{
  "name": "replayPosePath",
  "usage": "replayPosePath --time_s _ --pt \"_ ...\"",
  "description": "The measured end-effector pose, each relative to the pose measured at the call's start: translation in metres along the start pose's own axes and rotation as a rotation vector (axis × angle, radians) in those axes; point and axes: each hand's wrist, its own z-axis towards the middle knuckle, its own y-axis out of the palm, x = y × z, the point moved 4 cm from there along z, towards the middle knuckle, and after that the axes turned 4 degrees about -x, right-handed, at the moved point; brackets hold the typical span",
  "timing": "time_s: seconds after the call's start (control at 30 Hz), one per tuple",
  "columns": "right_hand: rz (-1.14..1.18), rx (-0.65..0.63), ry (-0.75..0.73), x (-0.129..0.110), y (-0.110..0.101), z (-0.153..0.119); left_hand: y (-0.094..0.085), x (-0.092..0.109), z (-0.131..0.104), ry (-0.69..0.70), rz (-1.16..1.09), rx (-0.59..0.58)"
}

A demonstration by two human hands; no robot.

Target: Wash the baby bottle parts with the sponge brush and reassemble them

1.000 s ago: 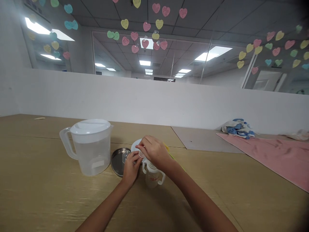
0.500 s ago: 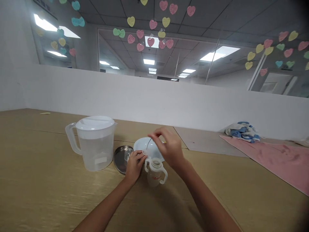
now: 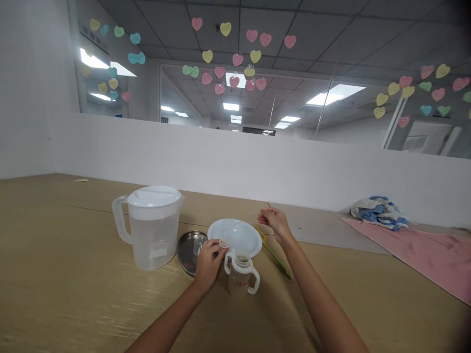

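Left hand [image 3: 209, 264] gripping one small clear ring [image 3: 224, 242] near one white plate [image 3: 243, 239], ring's pointing too small to tell, right hand [image 3: 276, 220] pressing fingertips together at the ring's two o'clock, one two-handled bottle [image 3: 240, 282] standing upright at five, one round tin [image 3: 187, 255] holding one clear piece [image 3: 198, 244] at nine.

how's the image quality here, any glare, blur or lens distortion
head view: ceiling lights reflect in the glass; a soft sheen lies on the tabletop left of the arms; the upper right corner darkens; the red print on the bottle is too small and soft to read
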Motion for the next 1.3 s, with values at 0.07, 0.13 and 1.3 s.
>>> replayPosePath --time_s 0.07,0.13,1.3 --pt "-0.052 0.007 0.038 0.012 -0.004 0.002 0.000 -0.001 0.000 0.005 0.002 0.006" --pt "-0.138 -0.009 0.070 0.020 -0.005 0.001 0.000 -0.001 0.000 0.011 0.007 0.013" --pt "-0.623 -0.696 -0.184 0.003 0.064 -0.035 -0.005 0.007 -0.004 0.005 -0.041 0.020"
